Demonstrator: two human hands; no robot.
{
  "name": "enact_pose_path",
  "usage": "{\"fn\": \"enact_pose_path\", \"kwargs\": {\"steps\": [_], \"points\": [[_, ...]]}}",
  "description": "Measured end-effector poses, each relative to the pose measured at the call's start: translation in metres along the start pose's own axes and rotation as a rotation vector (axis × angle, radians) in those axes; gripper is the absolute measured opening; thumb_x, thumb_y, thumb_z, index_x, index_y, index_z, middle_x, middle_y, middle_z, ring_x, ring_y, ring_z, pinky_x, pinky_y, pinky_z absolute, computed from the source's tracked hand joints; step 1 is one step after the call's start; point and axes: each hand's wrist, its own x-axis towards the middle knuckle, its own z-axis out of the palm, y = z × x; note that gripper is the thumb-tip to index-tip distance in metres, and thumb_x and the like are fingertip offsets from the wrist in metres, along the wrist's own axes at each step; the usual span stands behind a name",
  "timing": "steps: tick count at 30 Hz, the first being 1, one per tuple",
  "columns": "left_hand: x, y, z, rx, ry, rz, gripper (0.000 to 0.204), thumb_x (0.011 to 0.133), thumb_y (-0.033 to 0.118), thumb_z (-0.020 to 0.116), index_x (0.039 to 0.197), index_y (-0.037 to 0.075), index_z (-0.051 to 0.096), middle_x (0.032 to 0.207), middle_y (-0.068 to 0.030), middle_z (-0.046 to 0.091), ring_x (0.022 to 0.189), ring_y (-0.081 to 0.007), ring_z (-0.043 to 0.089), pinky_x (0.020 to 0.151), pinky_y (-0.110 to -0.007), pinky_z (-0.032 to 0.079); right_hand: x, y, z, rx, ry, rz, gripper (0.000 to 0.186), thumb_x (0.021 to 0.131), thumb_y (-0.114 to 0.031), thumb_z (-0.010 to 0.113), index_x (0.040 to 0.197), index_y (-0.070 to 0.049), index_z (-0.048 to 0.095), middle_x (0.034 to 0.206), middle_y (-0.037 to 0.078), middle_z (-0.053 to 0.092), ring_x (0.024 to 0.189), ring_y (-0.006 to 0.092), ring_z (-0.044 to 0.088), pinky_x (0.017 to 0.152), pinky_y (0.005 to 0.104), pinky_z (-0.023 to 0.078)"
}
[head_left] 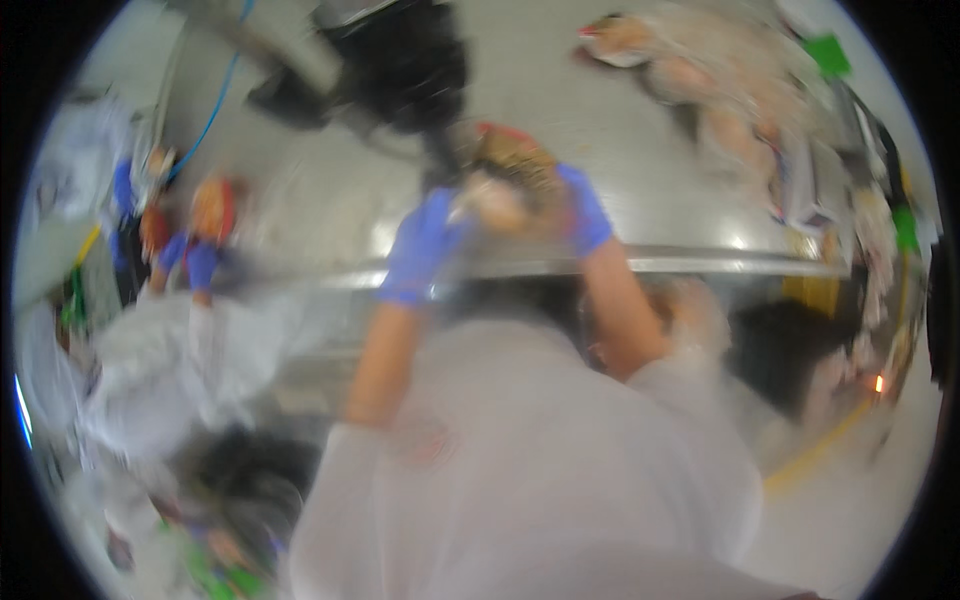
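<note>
Motion smears the whole view. Between my two blue-gloved hands is a package with a brown-gold patterned face, a red upper edge and a pale lower left part; I cannot make out its contents. My left hand is closed at its lower left side, fingers blurred. On the right side, my right hand grips its edge. A black device on an arm stands just beyond, its lower end close to my left fingertips and the package.
The metal table ends in a raised front edge. Clear plastic-wrapped goods lie at the far right, near a white box. At the left, a co-worker's blue-gloved hands are by a red-orange package. A blue cable crosses behind.
</note>
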Motion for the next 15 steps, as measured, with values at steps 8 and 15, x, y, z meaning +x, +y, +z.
{"fn": "enact_pose_path", "kwargs": {"steps": [8, 15], "points": [[-0.038, 0.001, 0.013, 0.473, -0.117, 0.519, 0.033, 0.09, 0.021, 0.043, 0.06, 0.015, 0.033, 0.052, 0.0055, 0.027, 0.044, -0.0077, 0.028, 0.043, -0.024, 0.023, -0.03, -0.011, 0.008, 0.248, 0.071, 0.152, 0.061, 0.084, -0.033, 0.058, 0.131, -0.002, 0.036, 0.129, 0.017, 0.044, 0.109, 0.026, 0.053, 0.093, 0.0374, 0.045], [-0.068, 0.06, -0.064, -0.909, -0.197, 0.138, 0.032, 0.094, 0.018, 0.036, 0.062, 0.014, 0.033, 0.047, 0.0047, 0.029, 0.039, -0.0079, 0.026, 0.039, -0.025, 0.022, -0.066, -0.085, -0.079, -1.31, 1.179, -0.616, 0.077, 0.068, -0.027, 0.074, 0.131, -0.011, 0.034, 0.115, 0.015, 0.041, 0.108, 0.0304, 0.046, 0.086, 0.04, 0.043]]}}
